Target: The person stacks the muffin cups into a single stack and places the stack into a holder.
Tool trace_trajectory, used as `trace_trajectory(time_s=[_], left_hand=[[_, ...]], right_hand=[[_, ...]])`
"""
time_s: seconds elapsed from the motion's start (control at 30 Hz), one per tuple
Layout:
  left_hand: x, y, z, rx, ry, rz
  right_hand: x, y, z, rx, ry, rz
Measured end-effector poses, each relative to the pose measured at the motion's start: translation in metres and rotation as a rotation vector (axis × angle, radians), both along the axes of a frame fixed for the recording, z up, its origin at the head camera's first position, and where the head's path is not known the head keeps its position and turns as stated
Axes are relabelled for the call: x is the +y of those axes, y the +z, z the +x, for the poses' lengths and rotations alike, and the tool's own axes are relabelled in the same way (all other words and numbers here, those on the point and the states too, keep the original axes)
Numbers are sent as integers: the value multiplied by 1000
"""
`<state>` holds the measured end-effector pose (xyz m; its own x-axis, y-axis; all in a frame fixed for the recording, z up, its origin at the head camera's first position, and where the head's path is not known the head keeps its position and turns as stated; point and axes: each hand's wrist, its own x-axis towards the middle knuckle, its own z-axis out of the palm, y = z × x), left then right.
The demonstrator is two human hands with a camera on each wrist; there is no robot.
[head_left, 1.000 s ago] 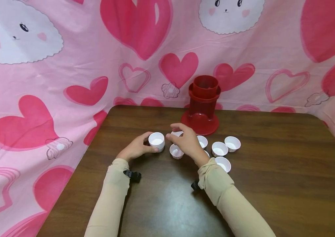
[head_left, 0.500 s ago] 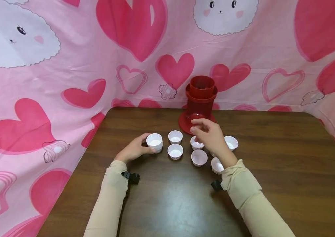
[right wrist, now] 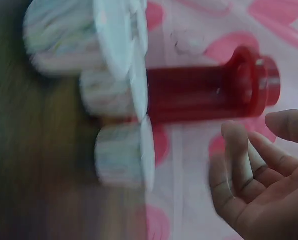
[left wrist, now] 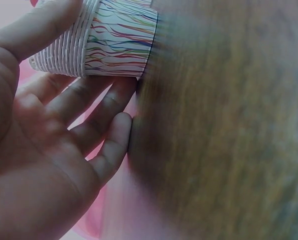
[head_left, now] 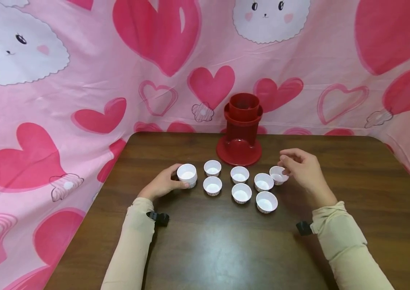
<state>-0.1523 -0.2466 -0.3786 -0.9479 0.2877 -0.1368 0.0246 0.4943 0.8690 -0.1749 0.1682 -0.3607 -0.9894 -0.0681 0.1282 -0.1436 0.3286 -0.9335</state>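
Observation:
My left hand (head_left: 163,184) grips a stack of white paper baking cups (head_left: 187,177) on the table. The left wrist view shows the stack's many nested rims and the bottom cup's wavy coloured stripes (left wrist: 120,45), with the thumb on one side and fingers on the other. My right hand (head_left: 307,172) hovers at the rightmost single baking cup (head_left: 276,176), fingers loosely bent and holding nothing. In the right wrist view a gap shows between those fingers (right wrist: 236,150) and that cup (right wrist: 120,155). Several single cups stand upright between the hands, among them a front one (head_left: 266,202).
Behind the cups stands a red plastic dispenser (head_left: 242,133) with a round base and a wide tube on top. The brown wooden table (head_left: 205,249) ends at a pink heart-patterned cloth (head_left: 176,108) at the back and left.
My right hand has moved from the left pair of single cups rightward across the others to the rightmost cup, uncovering those between. My left hand keeps hold of the stack.

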Motion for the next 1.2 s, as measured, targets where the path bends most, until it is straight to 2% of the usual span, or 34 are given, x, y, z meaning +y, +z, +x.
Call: trace_trajectory(time_s=[0.07, 0.17, 0.3, 0.5, 0.67, 0.77, 0.93, 1.2], left_hand=[[0, 0, 0, 4, -2, -3], [-5, -15, -8, 3, 2, -15], [-14, -36, -18, 7, 7, -27], [-14, -35, -18, 10, 11, -30], [-13, -33, -16, 8, 10, -27], [-12, -31, -14, 8, 10, -19], [-12, -31, -14, 17, 13, -15], [-12, -34, -15, 0, 5, -7]], right_hand=[[10, -5, 0, -9, -7, 53], [23, -13, -2, -40, 1, 163], [35, -24, -6, -112, 92, 256], [41, -40, -14, -177, 264, 325], [43, -46, -20, -215, 310, 393], [42, -46, -21, -224, 323, 407], [39, -47, -23, -176, 315, 427], [42, -53, -25, -69, 240, 510]])
